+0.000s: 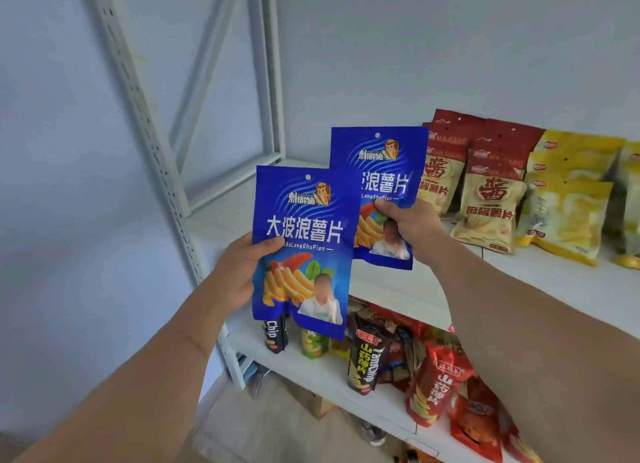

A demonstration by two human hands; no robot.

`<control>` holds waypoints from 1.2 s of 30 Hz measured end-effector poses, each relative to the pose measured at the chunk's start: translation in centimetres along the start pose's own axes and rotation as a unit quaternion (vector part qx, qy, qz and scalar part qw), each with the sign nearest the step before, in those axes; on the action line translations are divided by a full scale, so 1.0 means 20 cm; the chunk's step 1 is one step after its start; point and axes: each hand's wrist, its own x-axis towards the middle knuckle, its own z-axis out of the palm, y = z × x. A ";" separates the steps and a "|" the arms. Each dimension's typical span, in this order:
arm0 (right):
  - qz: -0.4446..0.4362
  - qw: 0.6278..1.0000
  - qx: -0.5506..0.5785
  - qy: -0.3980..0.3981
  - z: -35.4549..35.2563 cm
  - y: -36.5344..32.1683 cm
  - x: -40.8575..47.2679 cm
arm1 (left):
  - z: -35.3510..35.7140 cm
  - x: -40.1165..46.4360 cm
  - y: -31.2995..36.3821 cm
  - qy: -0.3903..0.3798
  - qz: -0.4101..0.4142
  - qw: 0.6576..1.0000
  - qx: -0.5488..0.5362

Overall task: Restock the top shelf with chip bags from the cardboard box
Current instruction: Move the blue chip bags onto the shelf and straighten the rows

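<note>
I hold two blue chip bags upright in front of the white top shelf (242,216). My left hand (239,272) grips the nearer blue bag (304,227) by its left edge. Behind it and higher, my right hand (412,227) grips the second blue bag (384,171) at its lower right. The near bag overlaps the left side of the far one. Both bags hang over the bare left end of the top shelf. A corner of the cardboard box (315,403) shows on the floor below the shelves.
Red-and-beige chip bags (485,199) and yellow bags (571,213) stand in rows on the right of the top shelf. The lower shelf (311,365) holds black, green and red snack packs. A white perforated upright (152,140) frames the left side.
</note>
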 end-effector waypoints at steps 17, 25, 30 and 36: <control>0.051 0.998 0.000 0.043 0.13 0.10 1.12 | -0.03 1.24 0.08 -0.015 -0.028 0.999 0.026; 0.064 0.995 -0.012 0.076 0.16 0.20 1.36 | 0.00 1.43 0.05 -0.011 -0.037 0.999 0.019; 0.052 0.992 -0.066 0.099 0.19 0.25 1.48 | 0.03 1.52 0.01 -0.014 -0.044 0.999 0.012; 0.034 0.988 -0.099 0.112 0.21 0.26 1.58 | 0.02 1.62 -0.04 -0.004 -0.044 0.999 0.009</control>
